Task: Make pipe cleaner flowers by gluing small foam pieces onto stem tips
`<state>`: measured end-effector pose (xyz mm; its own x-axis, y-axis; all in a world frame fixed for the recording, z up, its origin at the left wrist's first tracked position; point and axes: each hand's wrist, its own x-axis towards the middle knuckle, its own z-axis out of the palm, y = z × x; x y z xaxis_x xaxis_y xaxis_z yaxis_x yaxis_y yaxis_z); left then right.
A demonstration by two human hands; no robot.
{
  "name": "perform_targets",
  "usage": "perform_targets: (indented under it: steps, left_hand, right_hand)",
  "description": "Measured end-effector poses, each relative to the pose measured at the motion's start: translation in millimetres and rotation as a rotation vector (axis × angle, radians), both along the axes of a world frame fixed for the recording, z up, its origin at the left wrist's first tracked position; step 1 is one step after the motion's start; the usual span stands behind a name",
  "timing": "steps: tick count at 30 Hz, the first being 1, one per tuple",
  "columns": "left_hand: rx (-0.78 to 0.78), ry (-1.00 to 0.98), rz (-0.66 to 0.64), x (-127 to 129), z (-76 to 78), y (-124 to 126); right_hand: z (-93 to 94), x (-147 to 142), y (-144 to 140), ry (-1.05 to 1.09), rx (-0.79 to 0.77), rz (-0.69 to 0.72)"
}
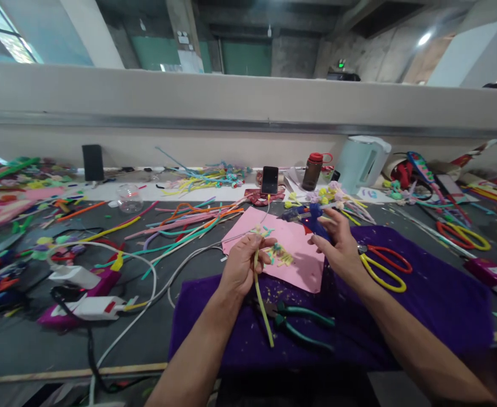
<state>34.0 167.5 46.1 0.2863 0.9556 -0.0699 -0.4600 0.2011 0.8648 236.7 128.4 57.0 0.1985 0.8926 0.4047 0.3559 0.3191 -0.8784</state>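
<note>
At frame centre, my left hand (pixel 242 263) grips one yellow-green fuzzy pipe-cleaner stem (pixel 262 299); my right hand (pixel 337 243) clasps one dark blue glue gun (pixel 315 220); two scissors lie right.

**A:** So much clutter here lol. Green-handled pliers (pixel 303 325) are laid on the purple cloth (pixel 435 305), and yellow-and-red scissors (pixel 384 268) are parked near its far edge.

**B:** Yep, and a phone (pixel 269 180) is propped up at the back, with a red-capped bottle (pixel 312 171) and a pale kettle (pixel 364 161) set beside it.
</note>
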Motion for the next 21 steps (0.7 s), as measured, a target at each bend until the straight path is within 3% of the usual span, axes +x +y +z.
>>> perform_targets:
  steps: [4,6,12,17,21]
  left_hand:
    - [0.009,-0.003,0.001,-0.3,3.8,-3.9]
    - [0.004,-0.014,0.0,-1.0,5.0,-4.6]
    - [0.01,-0.041,0.013,1.9,2.1,-6.0]
    - [0.021,-0.015,0.044,5.6,0.2,-8.3]
    - [0.053,0.002,0.063,6.3,0.9,-10.3]
  right_hand:
    - [16.6,-3.8,6.9,-0.073,0.153,-0.225]
    - [23.5,-4.4,13.1,-0.029,0.177,-0.272]
    - [18.2,-27.3,29.5,0.257,-0.087,0.067]
    - [4.9,-56.0,24.5,0.251,-0.121,0.081]
    - [2.2,-60.9,20.9,0.15,-0.115,0.033]
